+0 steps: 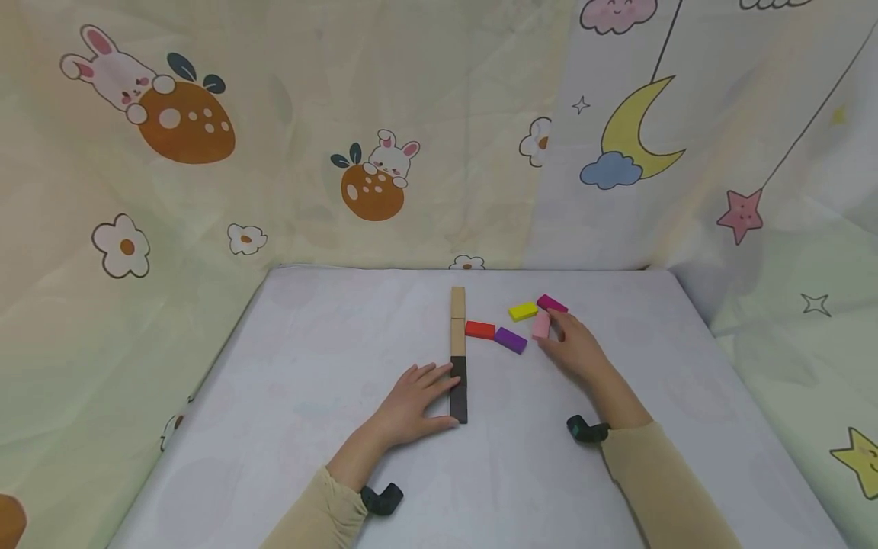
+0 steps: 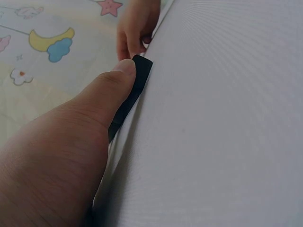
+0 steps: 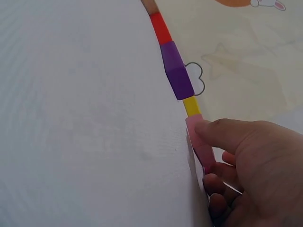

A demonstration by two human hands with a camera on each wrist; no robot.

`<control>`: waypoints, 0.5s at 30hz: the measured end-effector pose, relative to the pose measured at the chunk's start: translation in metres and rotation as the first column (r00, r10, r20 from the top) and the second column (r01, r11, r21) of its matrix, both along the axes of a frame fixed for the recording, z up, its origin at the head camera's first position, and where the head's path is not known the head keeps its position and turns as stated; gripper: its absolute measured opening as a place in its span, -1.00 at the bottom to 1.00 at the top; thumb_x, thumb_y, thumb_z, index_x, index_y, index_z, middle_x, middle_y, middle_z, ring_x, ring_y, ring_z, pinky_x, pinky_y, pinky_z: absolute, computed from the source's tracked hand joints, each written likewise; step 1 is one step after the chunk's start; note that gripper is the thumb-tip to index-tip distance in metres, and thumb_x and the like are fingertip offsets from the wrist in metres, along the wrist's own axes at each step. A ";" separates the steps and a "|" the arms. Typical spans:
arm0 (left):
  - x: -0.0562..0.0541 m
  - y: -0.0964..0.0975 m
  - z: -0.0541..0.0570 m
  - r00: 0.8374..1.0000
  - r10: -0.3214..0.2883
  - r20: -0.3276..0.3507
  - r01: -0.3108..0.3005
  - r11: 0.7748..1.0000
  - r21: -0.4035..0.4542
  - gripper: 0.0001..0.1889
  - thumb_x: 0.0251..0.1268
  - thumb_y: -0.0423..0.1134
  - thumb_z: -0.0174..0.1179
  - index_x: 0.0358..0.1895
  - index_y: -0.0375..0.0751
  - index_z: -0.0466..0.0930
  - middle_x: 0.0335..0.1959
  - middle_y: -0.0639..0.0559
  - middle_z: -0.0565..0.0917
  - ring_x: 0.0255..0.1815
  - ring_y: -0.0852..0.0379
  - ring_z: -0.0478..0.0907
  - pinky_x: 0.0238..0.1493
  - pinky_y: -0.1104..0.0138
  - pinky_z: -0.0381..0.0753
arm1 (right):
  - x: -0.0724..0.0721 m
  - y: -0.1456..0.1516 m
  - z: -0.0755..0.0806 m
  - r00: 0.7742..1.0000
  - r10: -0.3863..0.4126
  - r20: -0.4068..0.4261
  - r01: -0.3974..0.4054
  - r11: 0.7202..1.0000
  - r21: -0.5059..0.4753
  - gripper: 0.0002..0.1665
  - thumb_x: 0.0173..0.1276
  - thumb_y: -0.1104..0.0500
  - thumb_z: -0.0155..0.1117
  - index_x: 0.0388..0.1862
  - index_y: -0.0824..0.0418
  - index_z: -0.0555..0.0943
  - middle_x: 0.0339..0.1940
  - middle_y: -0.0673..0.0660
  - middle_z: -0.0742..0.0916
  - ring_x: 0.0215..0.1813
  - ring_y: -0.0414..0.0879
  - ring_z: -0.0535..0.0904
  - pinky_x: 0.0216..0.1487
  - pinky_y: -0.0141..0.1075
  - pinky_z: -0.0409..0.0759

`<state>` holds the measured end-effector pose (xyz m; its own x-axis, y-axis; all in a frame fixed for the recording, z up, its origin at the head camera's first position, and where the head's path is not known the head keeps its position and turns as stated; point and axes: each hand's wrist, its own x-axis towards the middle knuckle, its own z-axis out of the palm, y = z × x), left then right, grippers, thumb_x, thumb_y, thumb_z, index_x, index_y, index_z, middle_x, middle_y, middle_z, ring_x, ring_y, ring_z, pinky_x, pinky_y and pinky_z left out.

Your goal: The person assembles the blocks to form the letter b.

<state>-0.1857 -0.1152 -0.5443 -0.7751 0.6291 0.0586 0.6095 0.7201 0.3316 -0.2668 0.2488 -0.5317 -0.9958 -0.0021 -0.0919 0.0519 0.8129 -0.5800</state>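
Note:
Black blocks (image 1: pixel 459 404) and tan wooden blocks (image 1: pixel 457 335) lie end to end in a straight row running away from me. My left hand (image 1: pixel 411 404) rests beside the black part, its fingers extended over the left side and its thumb at the near end. At the right, my right hand (image 1: pixel 579 351) pinches a pink block (image 1: pixel 541 325) between thumb and fingers; the thumb presses its near end in the right wrist view. A magenta block (image 1: pixel 552 303) sits just behind the pink one, with a yellow block (image 1: pixel 523 311) to the left.
A red block (image 1: pixel 480 330) extends right from the tan part of the row, and a purple block (image 1: pixel 511 341) lies angled at its right end. White cloth covers the table (image 1: pixel 329 328). Printed fabric walls (image 1: pixel 288 114) rise behind it and at both sides.

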 end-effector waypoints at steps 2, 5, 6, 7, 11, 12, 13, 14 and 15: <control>0.000 0.000 0.000 1.000 0.002 -0.002 -0.002 1.000 0.006 -0.22 0.26 0.45 0.02 0.52 0.29 0.19 0.59 0.23 0.12 0.60 -0.01 0.08 0.62 -0.01 -0.07 | -0.001 0.001 0.000 1.000 -0.002 0.014 0.002 1.000 0.008 -0.02 0.35 -0.26 0.25 0.60 0.03 0.11 0.52 0.30 0.34 0.41 0.27 0.33 0.40 0.23 0.36; 0.000 0.000 0.000 1.000 0.005 -0.003 -0.005 1.000 0.009 -0.22 0.26 0.46 0.01 0.52 0.29 0.20 0.59 0.23 0.12 0.60 -0.01 0.08 0.62 -0.01 -0.06 | -0.002 0.003 0.000 1.000 0.011 0.002 -0.011 1.000 0.005 -0.05 0.35 -0.26 0.25 0.58 0.04 0.16 0.42 0.29 0.44 0.26 0.23 0.43 0.31 0.18 0.49; 0.000 0.000 0.000 1.000 0.004 -0.005 -0.004 1.000 0.006 -0.22 0.26 0.47 0.00 0.52 0.29 0.19 0.59 0.24 0.12 0.60 -0.01 0.08 0.62 -0.01 -0.07 | -0.002 0.004 -0.001 1.000 0.017 -0.008 -0.017 1.000 0.000 -0.07 0.35 -0.26 0.25 0.57 0.03 0.19 0.40 0.27 0.46 0.21 0.19 0.44 0.26 0.14 0.53; 0.000 0.000 -0.001 1.000 0.003 -0.005 -0.003 1.000 0.004 -0.21 0.26 0.47 -0.01 0.52 0.30 0.19 0.60 0.24 0.12 0.60 -0.01 0.08 0.62 -0.01 -0.07 | -0.001 0.005 -0.001 1.000 0.020 -0.016 -0.020 1.000 -0.008 -0.08 0.34 -0.28 0.25 0.56 0.02 0.21 0.36 0.25 0.49 0.15 0.16 0.45 0.20 0.10 0.56; 0.000 0.000 -0.002 1.000 -0.001 -0.008 0.001 1.000 0.001 -0.21 0.26 0.48 -0.04 0.52 0.30 0.18 0.60 0.24 0.11 0.61 0.00 0.07 0.63 -0.01 -0.07 | 0.003 0.009 0.000 0.999 0.038 -0.034 -0.039 0.998 -0.046 -0.11 0.32 -0.31 0.26 0.53 -0.03 0.27 0.35 0.16 0.50 0.07 0.08 0.44 0.10 -0.03 0.58; 0.000 0.000 -0.002 1.000 -0.001 -0.007 0.001 1.000 0.002 -0.21 0.26 0.48 -0.04 0.52 0.30 0.18 0.60 0.24 0.11 0.61 0.00 0.07 0.63 -0.01 -0.08 | 0.005 0.010 0.001 0.999 0.038 -0.030 -0.040 0.998 -0.056 -0.12 0.31 -0.31 0.27 0.52 -0.05 0.27 0.34 0.14 0.50 0.06 0.07 0.44 0.08 -0.06 0.58; 0.000 0.000 -0.002 1.000 -0.001 -0.006 0.001 1.000 0.002 -0.21 0.26 0.48 -0.04 0.53 0.30 0.17 0.60 0.25 0.11 0.61 0.00 0.06 0.63 -0.01 -0.08 | 0.008 0.010 0.002 0.999 0.041 -0.023 -0.042 0.997 -0.066 -0.12 0.31 -0.30 0.27 0.53 -0.06 0.27 0.35 0.13 0.50 0.05 0.06 0.44 0.07 -0.07 0.58; 0.000 0.000 -0.002 1.000 0.000 -0.004 0.000 1.000 0.003 -0.20 0.26 0.49 -0.04 0.53 0.30 0.17 0.60 0.25 0.11 0.61 0.00 0.06 0.63 -0.01 -0.08 | 0.011 0.010 0.004 0.999 0.041 -0.015 -0.043 0.996 -0.077 -0.12 0.31 -0.29 0.28 0.53 -0.07 0.27 0.35 0.13 0.49 0.05 0.07 0.44 0.06 -0.08 0.59; -0.001 -0.001 -0.002 1.000 0.000 -0.006 0.000 1.000 0.003 -0.20 0.26 0.49 -0.04 0.52 0.29 0.18 0.60 0.24 0.11 0.61 -0.01 0.07 0.63 -0.01 -0.08 | 0.014 0.009 0.006 0.999 0.039 -0.005 -0.039 0.995 -0.087 -0.12 0.30 -0.29 0.29 0.53 -0.08 0.27 0.34 0.13 0.50 0.05 0.06 0.44 0.04 -0.10 0.59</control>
<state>-0.1862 -0.1157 -0.5467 -0.7746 0.6290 0.0654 0.6116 0.7189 0.3303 -0.2533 0.2577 -0.5257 -0.9951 -0.0489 -0.0861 0.0188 0.7608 -0.6487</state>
